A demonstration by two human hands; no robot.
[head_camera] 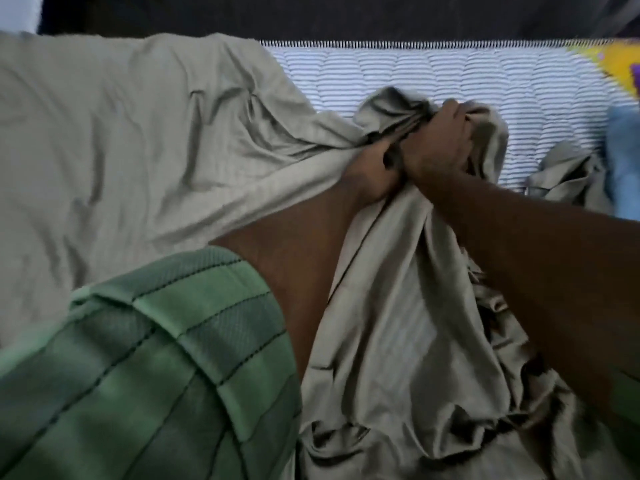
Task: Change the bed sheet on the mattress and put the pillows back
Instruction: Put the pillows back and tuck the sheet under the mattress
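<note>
Head view: a person's left hand and right hand meet at centre frame, both with fingers curled tight around a gathered bunch of olive-grey bed sheet. The wrinkled, matte sheet covers the left of the frame and hangs bunched at lower centre. The striped mattress lies bare at upper right. A risk, judging from the bunching: pulling could snag a corner still caught under the mattress or drag the small heap of cloth at right.

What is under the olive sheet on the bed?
Right of the olive sheet, a striped mattress lies bare. Under the spread part, nothing shows; the cloth covers it. Both hands, left hand and right hand, grip the sheet.
</note>
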